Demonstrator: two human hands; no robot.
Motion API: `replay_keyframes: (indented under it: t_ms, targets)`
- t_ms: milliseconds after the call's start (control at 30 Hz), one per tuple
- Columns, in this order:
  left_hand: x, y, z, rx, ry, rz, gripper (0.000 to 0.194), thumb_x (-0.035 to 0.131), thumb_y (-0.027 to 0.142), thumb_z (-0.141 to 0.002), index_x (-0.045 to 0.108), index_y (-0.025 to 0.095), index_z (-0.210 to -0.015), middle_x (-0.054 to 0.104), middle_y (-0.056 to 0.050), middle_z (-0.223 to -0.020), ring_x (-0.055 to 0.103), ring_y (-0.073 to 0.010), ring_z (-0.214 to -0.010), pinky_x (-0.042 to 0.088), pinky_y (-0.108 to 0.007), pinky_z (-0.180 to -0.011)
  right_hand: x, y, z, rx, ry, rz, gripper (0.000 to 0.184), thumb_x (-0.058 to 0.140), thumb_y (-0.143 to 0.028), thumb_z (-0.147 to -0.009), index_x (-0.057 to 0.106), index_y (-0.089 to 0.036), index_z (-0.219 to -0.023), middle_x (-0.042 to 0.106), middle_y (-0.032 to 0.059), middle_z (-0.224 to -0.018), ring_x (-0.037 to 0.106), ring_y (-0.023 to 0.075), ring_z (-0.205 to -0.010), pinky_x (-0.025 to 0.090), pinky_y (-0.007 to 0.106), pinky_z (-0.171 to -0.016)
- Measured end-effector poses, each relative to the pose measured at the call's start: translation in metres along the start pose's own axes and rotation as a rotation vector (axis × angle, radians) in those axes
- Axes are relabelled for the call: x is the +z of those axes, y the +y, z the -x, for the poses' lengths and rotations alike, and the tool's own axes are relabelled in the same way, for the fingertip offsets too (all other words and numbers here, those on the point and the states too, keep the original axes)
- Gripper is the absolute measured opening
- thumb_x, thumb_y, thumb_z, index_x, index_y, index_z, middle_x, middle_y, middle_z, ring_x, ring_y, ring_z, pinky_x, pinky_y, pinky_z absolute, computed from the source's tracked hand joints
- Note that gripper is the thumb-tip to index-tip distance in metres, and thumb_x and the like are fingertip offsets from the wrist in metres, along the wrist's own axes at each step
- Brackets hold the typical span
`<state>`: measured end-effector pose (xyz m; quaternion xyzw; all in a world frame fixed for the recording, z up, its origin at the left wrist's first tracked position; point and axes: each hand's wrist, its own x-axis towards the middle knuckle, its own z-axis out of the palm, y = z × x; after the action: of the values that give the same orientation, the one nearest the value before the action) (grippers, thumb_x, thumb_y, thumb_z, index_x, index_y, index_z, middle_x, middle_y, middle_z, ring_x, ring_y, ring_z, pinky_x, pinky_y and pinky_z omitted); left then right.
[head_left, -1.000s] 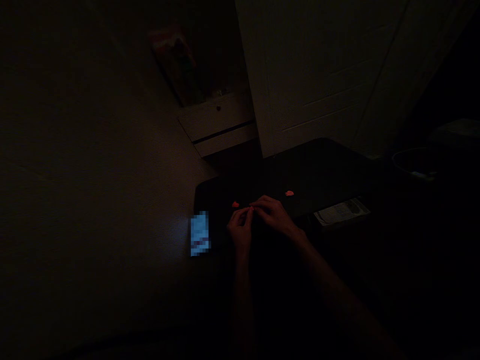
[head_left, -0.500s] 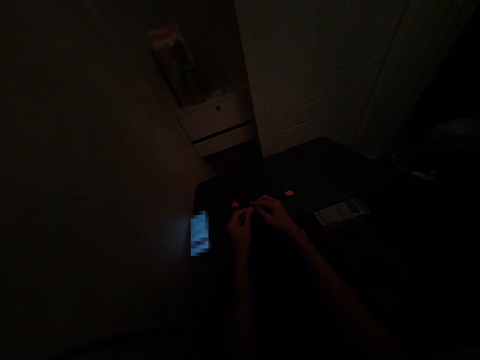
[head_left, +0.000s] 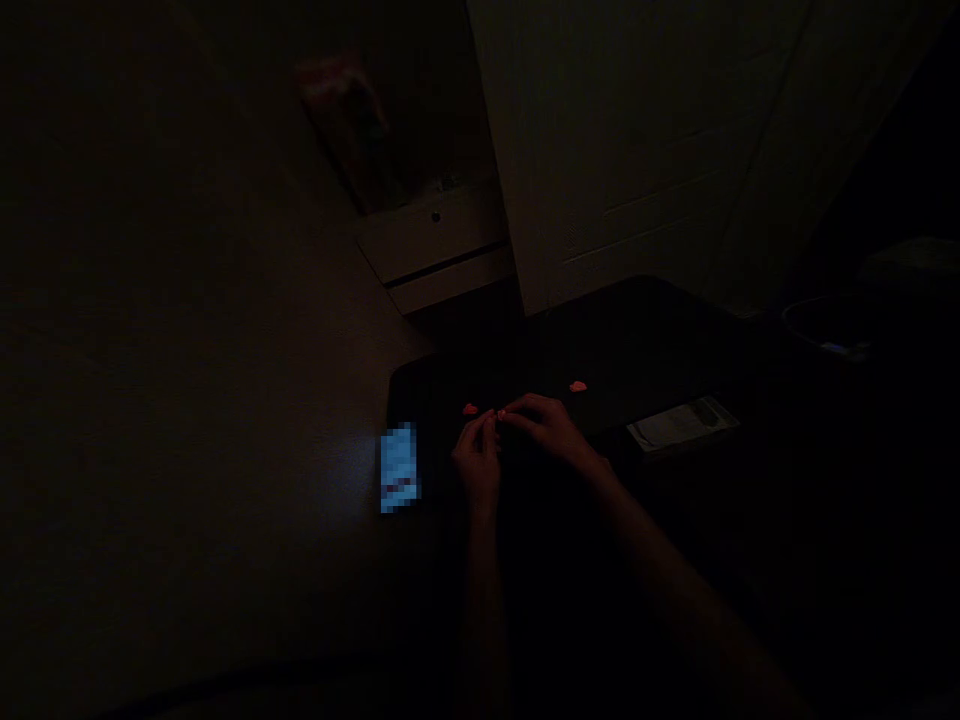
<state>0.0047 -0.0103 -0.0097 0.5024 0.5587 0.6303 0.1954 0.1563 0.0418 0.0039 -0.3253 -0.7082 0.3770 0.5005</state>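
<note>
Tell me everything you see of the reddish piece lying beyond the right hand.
The reddish piece is small and irregular in outline; the dimness hides its material and any parts. It lies loose on the dark tabletop, beyond the right hand and apart from it, and nothing but the tabletop appears to touch it.

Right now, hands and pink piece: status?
Right hand seems to pinch small pink piece; left hand close beside. Two pink lumps beyond. Too dark to judge obstructions.
</note>
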Motion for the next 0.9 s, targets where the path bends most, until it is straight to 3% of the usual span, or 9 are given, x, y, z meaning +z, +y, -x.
replay_keyframes:
  t_ms: [167, 367, 567, 900]
  targets:
    - [0.0, 0.0, 0.0, 0.084, -0.046, 0.001, 0.025, 0.068, 0.04, -0.095, 0.082, 0.021, -0.104, 0.078, -0.009, -0.105, 0.072, -0.0198, -0.091, 0.059, -0.03, -0.074, -0.001, -0.001, -0.001, -0.034, 0.019, -0.006, 0.024, 0.072, -0.045, -0.097, 0.081, -0.023, -0.099, 0.079, 0.0061, -0.099, 0.074, 0.0215, -0.093, 0.056, 0.034, -0.086]
    - [0.001, 0.001, 0.0, 0.142, -0.061, -0.007, 0.023, 0.069, 0.038, -0.095, 0.083, 0.021, -0.103, 0.078, -0.009, -0.103, 0.073, -0.0215, -0.096, 0.061, -0.036, -0.087, 0.004, 0.0, -0.002, -0.092, 0.066, 0.027, 0.022, 0.071, -0.042, -0.098, 0.083, -0.023, -0.097, 0.077, 0.0059, -0.093, 0.073, 0.02, -0.087, 0.057, 0.032, -0.081]
    - [0.0, 0.003, 0.0, 0.093, -0.107, 0.019, 0.025, 0.068, 0.04, -0.095, 0.083, 0.021, -0.103, 0.077, -0.01, -0.103, 0.072, -0.0217, -0.094, 0.06, -0.035, -0.081, 0.011, -0.002, -0.001, -0.128, 0.126, 0.061, 0.019, 0.069, -0.038, -0.1, 0.083, -0.025, -0.101, 0.076, 0.0059, -0.095, 0.072, 0.0197, -0.088, 0.058, 0.033, -0.082]
    - [0.002, 0.009, -0.001, -0.107, 0.017, 0.113, 0.035, 0.076, 0.05, -0.087, 0.079, 0.017, -0.096, 0.074, -0.007, -0.086, 0.067, -0.0153, -0.073, 0.052, -0.023, -0.059, 0.008, -0.007, 0.002, -0.168, 0.02, 0.073, 0.014, 0.072, -0.03, -0.098, 0.081, -0.026, -0.109, 0.077, 0.0055, -0.102, 0.073, 0.0202, -0.095, 0.056, 0.034, -0.087]
